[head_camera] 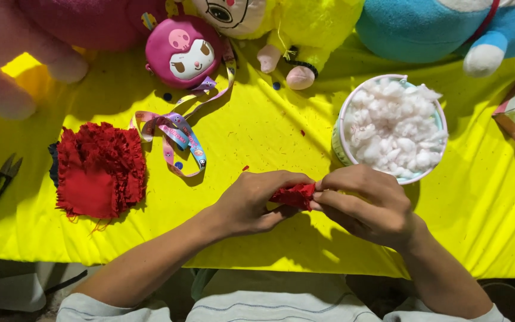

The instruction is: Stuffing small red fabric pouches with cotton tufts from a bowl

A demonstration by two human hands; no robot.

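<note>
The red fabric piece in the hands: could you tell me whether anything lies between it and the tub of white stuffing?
Nothing visible does. Both hands, left and right, pinch the red piece between their fingers, just in front of the tub. Only the right hand's knuckles and bare yellow cloth lie toward its rim.

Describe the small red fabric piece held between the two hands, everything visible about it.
The small red fabric piece is a crumpled scrap of deep red cloth with a rough, frayed-looking edge, the same colour as the stack of red fabric pieces lying further left. It is pinched between the left hand and the right hand, whose fingers cover both ends, so only its middle shows. It is held just above the yellow tablecloth, in front of the white bowl of stuffing. Its full shape is hidden.
</note>
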